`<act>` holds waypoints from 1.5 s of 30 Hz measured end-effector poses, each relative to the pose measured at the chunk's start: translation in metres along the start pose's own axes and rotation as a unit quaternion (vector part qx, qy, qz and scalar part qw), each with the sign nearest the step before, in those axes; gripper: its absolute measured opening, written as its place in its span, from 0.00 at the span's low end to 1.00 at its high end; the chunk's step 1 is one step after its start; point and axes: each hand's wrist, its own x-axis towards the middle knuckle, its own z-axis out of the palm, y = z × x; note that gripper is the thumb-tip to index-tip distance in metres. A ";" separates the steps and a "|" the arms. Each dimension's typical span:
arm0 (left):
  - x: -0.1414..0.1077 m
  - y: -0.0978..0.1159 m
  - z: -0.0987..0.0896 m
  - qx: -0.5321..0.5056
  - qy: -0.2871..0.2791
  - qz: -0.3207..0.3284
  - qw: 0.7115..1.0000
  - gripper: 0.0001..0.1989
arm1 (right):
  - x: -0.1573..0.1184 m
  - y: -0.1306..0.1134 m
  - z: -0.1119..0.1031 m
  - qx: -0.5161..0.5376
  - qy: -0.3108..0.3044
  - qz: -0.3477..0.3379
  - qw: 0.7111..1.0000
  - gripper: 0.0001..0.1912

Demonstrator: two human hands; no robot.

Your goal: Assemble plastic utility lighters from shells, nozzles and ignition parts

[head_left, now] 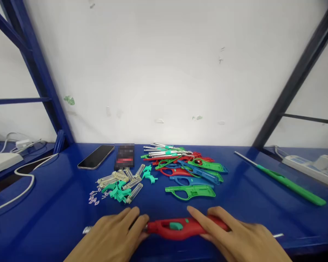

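Observation:
A red lighter (186, 227) with a teal trigger lies level near the table's front edge, between my two hands. My left hand (117, 233) is wrapped round its metal rod, whose tip sticks out on the left. On the right, my right hand (229, 233) closes round the red handle, thumb and fingers on its end. Behind them is a pile of green, blue and red handle shells (198, 191) with metal rods (164, 153) at the back. Clear fuel tubes (135, 193) and teal triggers (118, 193) lie to the left of the shells.
A phone (96, 157) and a dark packet (125, 156) lie at the back left. A green lighter (289, 183) is on the right. Small pinkish pieces (93, 198) and a white cable (31, 178) are at the left. Blue posts flank the table (62, 222).

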 end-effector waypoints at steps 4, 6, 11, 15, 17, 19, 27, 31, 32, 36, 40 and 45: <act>0.005 -0.004 0.012 -0.029 0.016 -0.010 0.999 0.24 | -0.006 -0.001 0.019 -0.004 -0.022 0.023 0.999 0.30; 0.004 -0.004 0.016 -0.062 0.008 -0.014 0.998 0.26 | -0.015 -0.002 0.026 0.009 -0.039 0.049 0.998 0.29; 0.019 -0.004 0.009 -0.089 0.001 -0.019 0.996 0.22 | -0.024 -0.001 0.031 0.075 -0.115 0.124 0.983 0.27; 0.029 0.002 0.011 -0.048 0.012 0.037 0.998 0.19 | -0.024 0.000 0.030 0.120 -0.146 0.149 0.971 0.28; 0.032 0.005 0.015 -0.029 0.013 0.054 0.998 0.19 | -0.024 0.000 0.030 0.137 -0.141 0.152 0.969 0.27; 0.036 0.008 0.017 -0.003 0.018 0.076 0.997 0.17 | -0.024 0.000 0.030 0.143 -0.130 0.154 0.969 0.26; 0.054 0.012 0.009 0.057 -0.046 0.150 0.986 0.21 | -0.021 0.000 0.028 0.164 -0.111 0.164 0.966 0.24; 0.056 0.015 0.010 0.078 -0.081 0.159 0.981 0.21 | -0.018 0.000 0.024 0.189 -0.129 0.171 0.958 0.24; 0.055 0.015 0.011 0.080 -0.088 0.158 0.980 0.20 | -0.017 0.000 0.023 0.194 -0.134 0.175 0.956 0.23; 0.056 0.015 0.014 0.083 -0.089 0.132 0.984 0.14 | -0.012 -0.002 0.019 0.219 -0.142 0.194 0.945 0.22; 0.061 0.014 0.012 0.076 -0.090 0.111 0.987 0.12 | -0.011 -0.002 0.019 0.254 -0.134 0.223 0.931 0.21; 0.067 0.010 0.001 0.072 -0.074 0.103 0.989 0.12 | -0.010 0.000 0.018 0.282 -0.138 0.247 0.917 0.20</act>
